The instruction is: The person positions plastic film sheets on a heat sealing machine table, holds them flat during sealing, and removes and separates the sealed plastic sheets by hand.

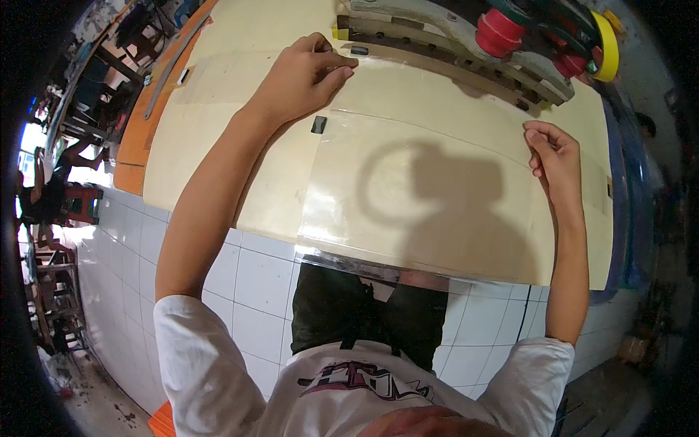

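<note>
A clear plastic sheet (349, 189) lies over the cream board in front of me, its lower end hanging past the front edge. My left hand (309, 80) is closed, thumb and forefinger pinching the sheet's upper left edge beside a small black block. My right hand (557, 153) is closed too, fingers curled in a pinch at the sheet's upper right edge. Just beyond both hands is the long metal bar (444, 58) of a machine, running across the board. A small dark block (318, 124) sits at the sheet's left edge, below my left hand.
The cream board (196, 160) rests on an orange wooden table (131, 153), with a metal strip (171, 69) at left. Red fittings (499, 33) and a yellow ring (604, 47) belong to the machine. Blue plastic (628, 197) hangs at right. White tiles (247, 273) cover the floor.
</note>
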Tool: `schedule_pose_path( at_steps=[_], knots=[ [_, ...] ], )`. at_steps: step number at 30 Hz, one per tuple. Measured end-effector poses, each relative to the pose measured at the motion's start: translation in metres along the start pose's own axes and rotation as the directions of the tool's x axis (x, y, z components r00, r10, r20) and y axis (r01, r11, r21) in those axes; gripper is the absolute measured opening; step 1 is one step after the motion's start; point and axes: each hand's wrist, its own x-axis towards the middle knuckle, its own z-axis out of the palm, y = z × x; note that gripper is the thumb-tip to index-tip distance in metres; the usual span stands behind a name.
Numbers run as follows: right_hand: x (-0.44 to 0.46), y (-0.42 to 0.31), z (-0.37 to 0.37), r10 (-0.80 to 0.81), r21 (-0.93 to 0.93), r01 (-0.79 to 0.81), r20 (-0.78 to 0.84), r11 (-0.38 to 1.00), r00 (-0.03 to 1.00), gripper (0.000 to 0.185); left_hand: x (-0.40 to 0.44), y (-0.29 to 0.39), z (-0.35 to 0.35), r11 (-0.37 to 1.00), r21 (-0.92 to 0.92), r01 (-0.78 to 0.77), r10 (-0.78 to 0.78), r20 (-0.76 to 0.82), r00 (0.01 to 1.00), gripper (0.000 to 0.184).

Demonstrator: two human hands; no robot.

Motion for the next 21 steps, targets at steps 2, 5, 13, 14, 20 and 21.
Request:
schedule_pose_path(
  at_steps=[2, 5, 13, 14, 20, 21],
  knots=[
    [0.0, 0.001, 0.0, 0.0, 0.001, 0.0, -0.012, 1.0, 1.0, 0.018, -0.001, 0.001, 0.003, 0.996, -0.046, 0.075, -0.077, -0.04, 0.996, 0.022],
    [-0.003, -0.005, 0.003, -0.004, -0.025, 0.004, -0.006, 1.0, 1.0, 0.018, -0.001, 0.006, -0.007, 0.995, 0.056, 0.081, -0.079, -0.03, 0.996, 0.023],
    [-0.004, -0.004, 0.009, -0.054, -0.093, 0.046, -0.081, 0.995, 0.995, 0.018, -0.003, 0.006, -0.009, 0.991, 0.13, 0.024, -0.018, -0.048, 0.999, 0.024],
    [-0.006, -0.006, 0.009, -0.052, -0.096, 0.042, -0.102, 0.994, 0.993, 0.018, -0.002, 0.006, -0.009, 0.992, 0.119, 0.033, -0.027, -0.048, 0.998, 0.025],
    [-0.006, -0.008, 0.01, -0.323, -0.509, 0.228, -0.105, 0.83, 0.941, 0.019, 0.001, 0.017, -0.008, 0.996, 0.074, 0.048, -0.044, -0.052, 0.998, 0.025],
    [-0.006, -0.007, 0.01, -0.32, -0.516, 0.22, -0.114, 0.828, 0.94, 0.019, 0.001, 0.017, -0.007, 0.993, 0.079, 0.089, -0.085, -0.048, 0.995, 0.026]
  ],
)
